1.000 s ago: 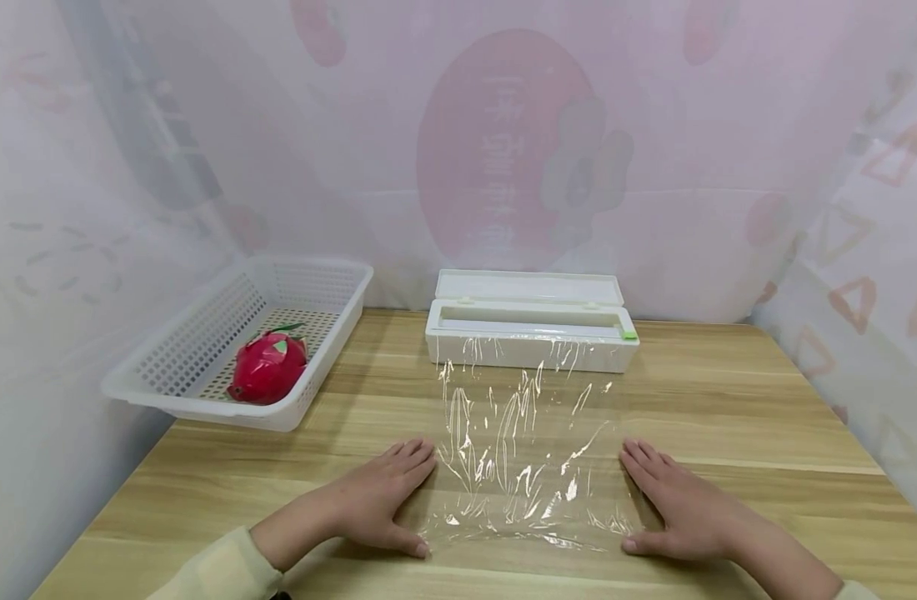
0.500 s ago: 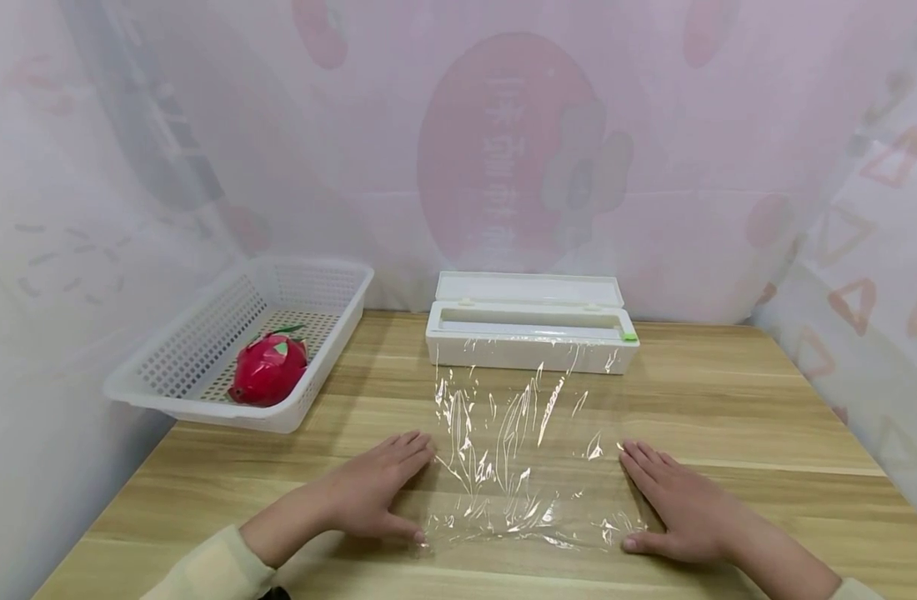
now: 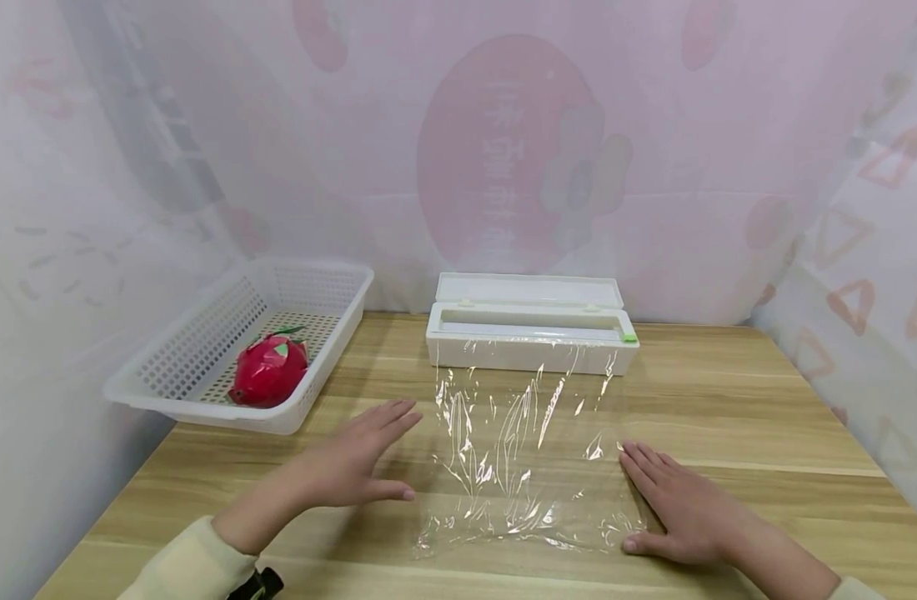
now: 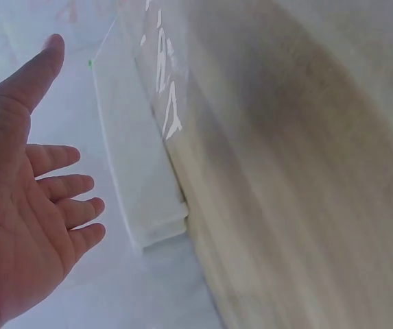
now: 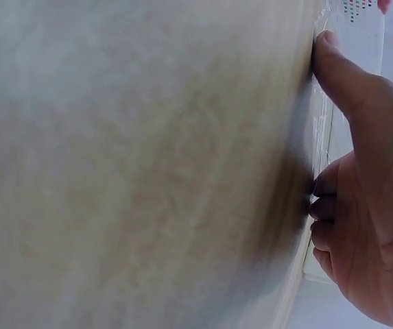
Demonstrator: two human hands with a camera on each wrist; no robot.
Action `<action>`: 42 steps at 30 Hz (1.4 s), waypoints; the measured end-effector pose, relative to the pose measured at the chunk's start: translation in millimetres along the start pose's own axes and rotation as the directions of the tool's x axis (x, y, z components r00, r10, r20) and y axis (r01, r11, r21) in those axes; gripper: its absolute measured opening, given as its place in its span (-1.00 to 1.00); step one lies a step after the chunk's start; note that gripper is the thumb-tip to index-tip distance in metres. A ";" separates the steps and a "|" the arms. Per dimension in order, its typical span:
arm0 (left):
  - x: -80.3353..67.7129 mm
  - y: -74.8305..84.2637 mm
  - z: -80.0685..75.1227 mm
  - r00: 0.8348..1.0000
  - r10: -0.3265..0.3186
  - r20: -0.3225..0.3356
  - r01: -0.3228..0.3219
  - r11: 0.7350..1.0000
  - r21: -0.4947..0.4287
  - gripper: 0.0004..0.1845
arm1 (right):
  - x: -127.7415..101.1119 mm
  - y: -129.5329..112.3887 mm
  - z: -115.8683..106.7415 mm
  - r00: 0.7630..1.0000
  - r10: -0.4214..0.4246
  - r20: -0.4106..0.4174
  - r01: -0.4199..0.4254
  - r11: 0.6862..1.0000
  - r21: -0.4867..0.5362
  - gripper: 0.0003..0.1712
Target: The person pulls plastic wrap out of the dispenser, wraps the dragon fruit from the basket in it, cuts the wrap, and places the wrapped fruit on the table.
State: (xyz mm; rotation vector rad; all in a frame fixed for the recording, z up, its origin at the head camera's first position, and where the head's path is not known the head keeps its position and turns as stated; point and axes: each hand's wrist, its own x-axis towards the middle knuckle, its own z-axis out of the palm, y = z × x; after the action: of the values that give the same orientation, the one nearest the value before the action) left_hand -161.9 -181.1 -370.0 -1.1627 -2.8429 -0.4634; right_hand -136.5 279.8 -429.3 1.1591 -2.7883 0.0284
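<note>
- On the wooden table (image 3: 729, 417), seen from the head view, a sheet of cling film (image 3: 526, 450) runs from the white dispenser box (image 3: 532, 333) toward the person, crinkled and lying on the wood.
- Only the head view shows the white basket (image 3: 203, 400) at the left edge, with a dragon fruit (image 3: 267, 373) inside.
- The right hand (image 3: 679, 508) lies flat with fingers straight, pressing at the film's right edge; the right wrist view shows the thumb (image 5: 340, 68) and fingertips against the wood.
- The left hand (image 3: 349, 458) sits beside the film's left edge, fingers spread wide and holding nothing; the left wrist view shows its open palm (image 4: 18, 226) clear of the tabletop, with the box beyond.
</note>
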 end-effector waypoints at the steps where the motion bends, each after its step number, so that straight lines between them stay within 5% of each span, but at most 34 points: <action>1: -0.1 -1.1 -3.5 1.000 0.005 -0.019 -0.005 1.000 0.000 -0.01 | -0.1 0.1 0.1 1.000 -0.001 -0.002 0.001 1.000 -0.002 0.16; 7: 0.1 -10.6 -27.0 0.990 -0.006 -0.144 0.014 0.998 0.055 -0.06 | -0.5 -1.4 -2.4 1.000 0.017 0.012 -0.017 1.000 0.006 0.16; 20: -6.7 -49.0 -70.4 0.930 -0.237 -0.281 0.277 0.954 0.112 -0.12 | -0.3 -2.0 -2.3 0.999 0.042 0.023 -0.043 0.999 0.022 0.17; 27: -9.8 -74.3 -87.8 0.858 -0.408 -0.313 0.414 0.909 -0.049 -0.19 | 0.0 -1.3 -0.9 1.000 0.017 -0.002 -0.017 1.000 0.004 0.17; 34: -10.0 -98.3 -101.4 0.755 -0.614 -0.231 0.579 0.789 -0.203 -0.06 | 1.4 -0.6 -0.1 1.000 0.008 -0.006 -0.008 1.000 -0.002 0.17; 42: -12.4 -127.8 -102.9 0.670 -0.732 -0.124 0.707 0.680 -0.195 0.15 | 1.5 -1.0 -2.8 1.000 0.024 0.009 -0.024 1.000 0.007 0.17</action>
State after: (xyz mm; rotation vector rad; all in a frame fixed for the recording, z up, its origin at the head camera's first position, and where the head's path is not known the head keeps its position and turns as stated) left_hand -249.3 -305.3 -306.7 0.1030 -3.0081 -0.7404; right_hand -136.6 278.3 -426.4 1.1294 -2.8122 0.0361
